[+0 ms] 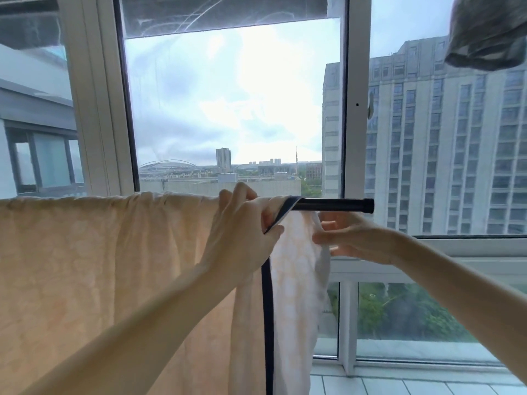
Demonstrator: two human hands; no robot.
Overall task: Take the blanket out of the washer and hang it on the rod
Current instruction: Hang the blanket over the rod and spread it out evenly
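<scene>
A pale peach blanket [94, 266] with a dark blue border hangs draped over a black rod [336, 205] that runs across the window at chest height. My left hand [242, 226] grips the blanket's bordered edge right at the rod, thumb and fingers pinching the blue trim. Just below the rod's bare right end, my right hand [350, 238] pinches the blanket's back layer and holds it out to the right. The washer is out of view.
Tall window panes with white frames [353, 109] stand straight behind the rod. A grey cloth [490, 32] hangs at the top right corner. White floor tiles [399, 386] show at the bottom right, under the window sill.
</scene>
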